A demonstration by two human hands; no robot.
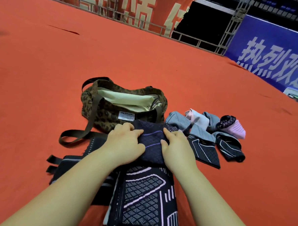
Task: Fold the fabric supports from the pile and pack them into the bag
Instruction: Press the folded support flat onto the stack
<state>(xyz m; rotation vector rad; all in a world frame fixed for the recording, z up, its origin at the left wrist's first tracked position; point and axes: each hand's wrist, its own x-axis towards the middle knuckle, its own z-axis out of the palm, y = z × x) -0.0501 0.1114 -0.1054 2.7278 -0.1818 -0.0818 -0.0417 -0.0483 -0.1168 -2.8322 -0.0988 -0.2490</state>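
A dark navy fabric support (151,141) with thin purple lines lies folded on the red floor just in front of the bag. My left hand (125,140) grips its left edge and my right hand (175,145) grips its right edge. Beyond it a leopard-print bag (108,113) stands wide open, showing its pale lining. A stack of dark patterned supports (144,200) lies near me between my forearms. To the right a pile of folded supports (206,133) in grey, pink and black rests on the floor.
The bag's brown strap (77,134) loops over the red carpet (42,71) at the left. More black fabric with straps (66,163) lies by my left forearm. A metal truss (228,30) and a blue banner (273,56) line the far edge.
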